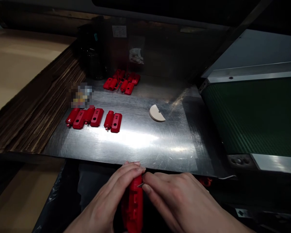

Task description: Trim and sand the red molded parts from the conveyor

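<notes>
Below the near edge of the metal table (140, 142), my left hand (106, 200) wraps round a red plastic part (133, 207). My right hand (179, 197) is closed in a pinch at the part's top end, on a thin metal pin or wire (140, 185) that sticks out there. Three pairs of similar red parts (94, 118) lie in a row at the table's left. A further cluster of red parts (122, 82) lies at the back.
A pale half-round piece (156, 113) lies near the table's middle. A green conveyor belt (254, 116) runs along the right. Stacked flat cardboard (36, 106) borders the left. A dark container (92, 55) stands at the back left.
</notes>
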Demonstrator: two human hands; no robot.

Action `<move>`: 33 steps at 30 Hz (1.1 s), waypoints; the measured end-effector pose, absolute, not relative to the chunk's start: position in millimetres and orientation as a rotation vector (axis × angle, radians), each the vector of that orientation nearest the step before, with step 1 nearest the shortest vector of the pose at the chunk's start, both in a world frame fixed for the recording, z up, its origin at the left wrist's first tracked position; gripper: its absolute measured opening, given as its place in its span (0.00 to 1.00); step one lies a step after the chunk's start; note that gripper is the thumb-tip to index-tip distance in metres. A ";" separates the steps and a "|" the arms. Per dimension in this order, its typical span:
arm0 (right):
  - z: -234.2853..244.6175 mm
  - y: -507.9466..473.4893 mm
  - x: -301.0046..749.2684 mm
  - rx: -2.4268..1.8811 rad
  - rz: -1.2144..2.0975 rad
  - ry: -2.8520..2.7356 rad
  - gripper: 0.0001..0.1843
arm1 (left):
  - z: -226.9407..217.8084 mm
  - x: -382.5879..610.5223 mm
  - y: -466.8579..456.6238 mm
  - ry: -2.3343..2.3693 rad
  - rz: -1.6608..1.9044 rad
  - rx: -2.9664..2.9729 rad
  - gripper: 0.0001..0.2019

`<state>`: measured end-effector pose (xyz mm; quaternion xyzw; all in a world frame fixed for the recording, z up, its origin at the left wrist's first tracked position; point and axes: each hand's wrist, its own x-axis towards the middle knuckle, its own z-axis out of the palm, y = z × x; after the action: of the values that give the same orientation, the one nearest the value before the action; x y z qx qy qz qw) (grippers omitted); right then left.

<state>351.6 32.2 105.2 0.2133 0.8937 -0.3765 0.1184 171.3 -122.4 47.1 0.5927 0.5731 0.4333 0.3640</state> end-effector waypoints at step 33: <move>52.5 37.0 358.9 1.175 -2.388 2.186 0.19 | 28.3 175.7 -102.6 1.499 0.933 1.627 0.66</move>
<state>358.9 37.0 52.5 0.3371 0.6276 -0.6854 -0.1507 175.7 -102.6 28.3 0.6317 0.5819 0.3624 0.3620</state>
